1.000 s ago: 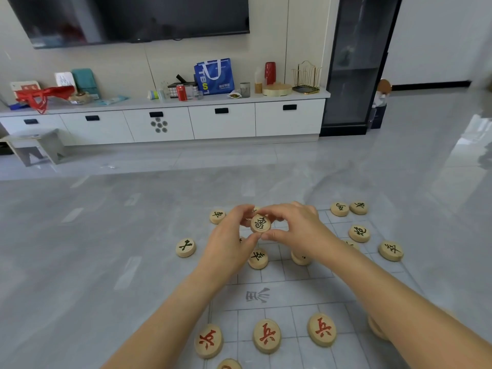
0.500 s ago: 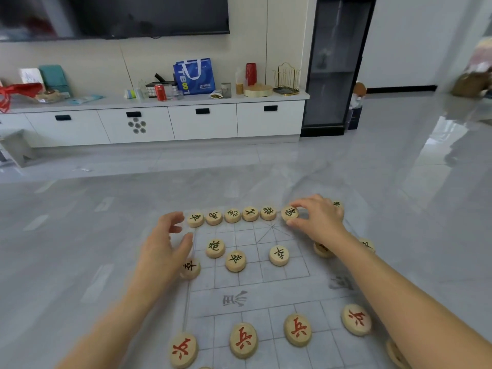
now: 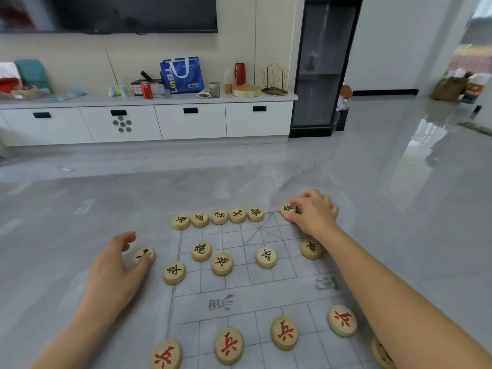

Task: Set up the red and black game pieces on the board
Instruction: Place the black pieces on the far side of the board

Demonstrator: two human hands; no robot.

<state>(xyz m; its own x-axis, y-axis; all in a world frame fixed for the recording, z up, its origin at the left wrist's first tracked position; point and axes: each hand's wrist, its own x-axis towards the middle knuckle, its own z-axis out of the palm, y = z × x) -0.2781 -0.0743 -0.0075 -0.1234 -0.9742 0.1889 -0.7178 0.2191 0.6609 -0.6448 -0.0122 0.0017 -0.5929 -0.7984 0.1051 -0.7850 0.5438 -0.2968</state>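
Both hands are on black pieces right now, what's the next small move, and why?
Probably the left hand should pick up the loose black piece under its thumb, off the board's left edge, and carry it to the gap in the far row, beside the end piece the right hand pinches.

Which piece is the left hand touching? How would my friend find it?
Find the grid board on the floor and look just past its left edge. The left hand touches a black-marked piece there, the only one fully left of the grid.
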